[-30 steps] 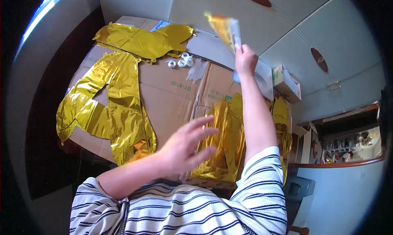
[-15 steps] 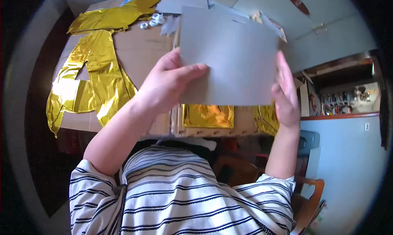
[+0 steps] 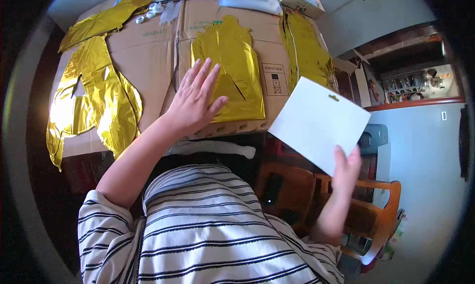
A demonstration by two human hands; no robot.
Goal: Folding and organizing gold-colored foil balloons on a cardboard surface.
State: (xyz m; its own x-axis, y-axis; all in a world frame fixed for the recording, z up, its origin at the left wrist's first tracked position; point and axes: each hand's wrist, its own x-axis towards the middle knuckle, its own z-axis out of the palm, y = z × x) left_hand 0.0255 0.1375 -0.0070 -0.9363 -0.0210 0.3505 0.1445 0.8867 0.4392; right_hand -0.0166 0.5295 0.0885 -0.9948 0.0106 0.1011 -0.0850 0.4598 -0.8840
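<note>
At three o'clock the right hand (image 3: pixel 345 172) clamps a white card (image 3: pixel 316 125), not yet set down, with the left hand (image 3: pixel 192 105) at ten, grip apart, and gold foil (image 3: pixel 240 81) already flat at twelve.

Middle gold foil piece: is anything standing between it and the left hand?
Nothing visible does: the left hand overlaps the left side of the gold foil piece in view; contact can't be told. The white card in the right hand is off to the right.
</note>
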